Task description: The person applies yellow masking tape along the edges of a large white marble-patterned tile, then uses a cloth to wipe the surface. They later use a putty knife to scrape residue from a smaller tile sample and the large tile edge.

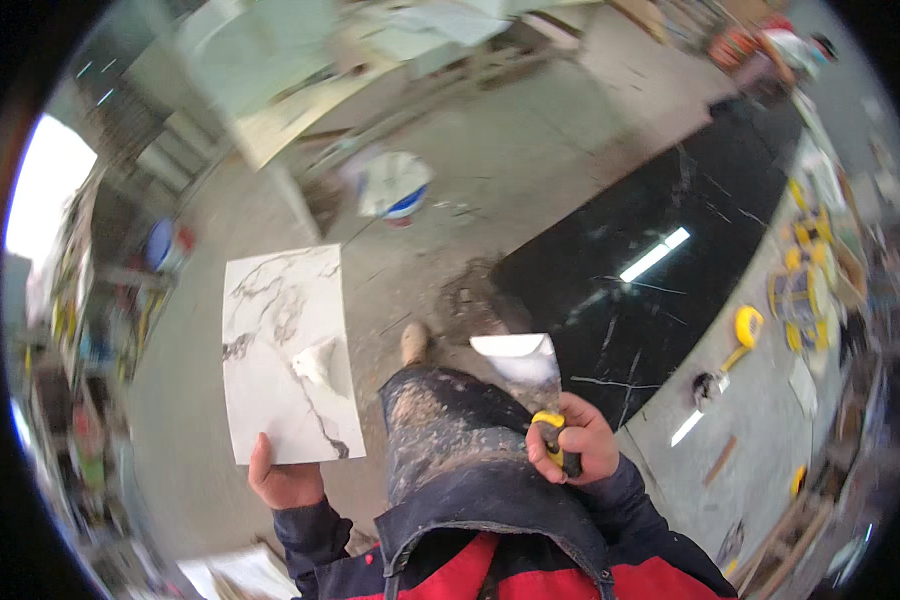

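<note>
My left hand (pixel 285 478) grips the lower edge of a white marble-patterned tile (pixel 270 380) with dark veins, thumb on its top face. A lump of white paste (pixel 317 366) sits on the tile, right of its middle. In my right hand (pixel 590 445) is a putty knife (pixel 553 440) with a yellow and black handle, its wide metal blade pointing up and away. White paste (pixel 510 346) lies along the blade's far edge. The two hands are apart, one on each side of my dark, stained trousers.
A black veined slab (pixel 660 260) lies to the right on a workbench. Beyond it are a yellow tape measure (pixel 747 325) and yellow clamp-like tools (pixel 800 285). A white and blue bucket (pixel 395 185) stands on the floor ahead. Another person (pixel 770 60) is at the far right.
</note>
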A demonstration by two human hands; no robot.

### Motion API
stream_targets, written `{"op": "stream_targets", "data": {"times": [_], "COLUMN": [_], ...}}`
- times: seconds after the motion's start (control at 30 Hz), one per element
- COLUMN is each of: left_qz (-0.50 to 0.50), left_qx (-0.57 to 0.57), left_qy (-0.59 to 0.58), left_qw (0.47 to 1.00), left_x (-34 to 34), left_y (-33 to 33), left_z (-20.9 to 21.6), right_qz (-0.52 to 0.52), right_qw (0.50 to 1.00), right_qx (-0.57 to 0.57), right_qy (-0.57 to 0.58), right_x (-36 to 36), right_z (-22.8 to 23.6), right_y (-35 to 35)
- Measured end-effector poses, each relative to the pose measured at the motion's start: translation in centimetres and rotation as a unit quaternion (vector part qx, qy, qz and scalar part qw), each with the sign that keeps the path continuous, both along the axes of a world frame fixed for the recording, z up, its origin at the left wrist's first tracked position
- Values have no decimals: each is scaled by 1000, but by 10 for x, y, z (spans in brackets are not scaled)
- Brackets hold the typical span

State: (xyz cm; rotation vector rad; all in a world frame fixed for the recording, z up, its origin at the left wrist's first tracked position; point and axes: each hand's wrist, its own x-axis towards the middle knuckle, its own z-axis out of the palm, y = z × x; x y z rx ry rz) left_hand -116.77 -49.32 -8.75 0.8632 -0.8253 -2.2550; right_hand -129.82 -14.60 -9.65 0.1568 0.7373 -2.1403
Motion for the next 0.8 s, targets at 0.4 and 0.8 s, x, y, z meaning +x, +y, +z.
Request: {"op": "stream_targets", "data": {"times": [0.4,0.8], "left_qz": [342,452], "left_qx": [-19,-48], "left_qy": [64,122], "left_qw": [937,882], "left_x": [229,402], "left_y": [143,190], "left_z": [30,2], "right_qz": [191,344], "right_qw": [977,932], "right_qx": [-76,-20], "right_qy": [54,111], "right_x": [16,144], "right_z": [-25,-14], "right_y": [-45,-148]}}
